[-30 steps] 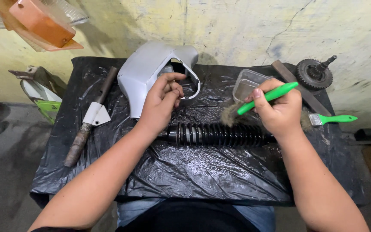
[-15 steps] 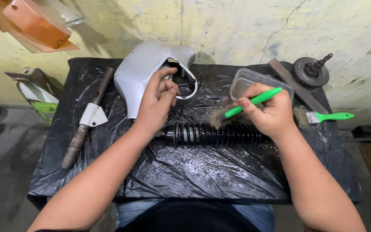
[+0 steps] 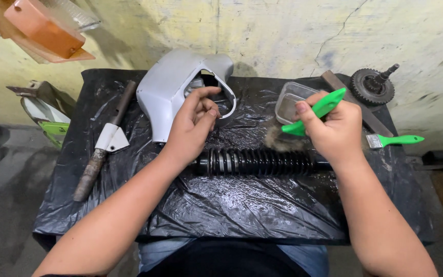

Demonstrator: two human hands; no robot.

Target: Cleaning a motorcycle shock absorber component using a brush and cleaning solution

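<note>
The black coiled shock absorber [image 3: 257, 162] lay crosswise at the centre of the plastic-covered table [image 3: 262, 210], its spring ribbed and glossy. The left hand [image 3: 193, 128] pinned its nine-o'clock end, fingers loosely curled. The right hand [image 3: 334, 128] gripped a green brush [image 3: 314, 113], bristles blurred at the coil's twelve o'clock.

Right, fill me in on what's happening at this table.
A person is brushing a black coil-spring shock absorber that lies across a table covered in black plastic sheet. The right hand holds a green-handled brush, bristles at the spring. The left hand rests at the spring's left end. A grey cover lies behind.
</note>
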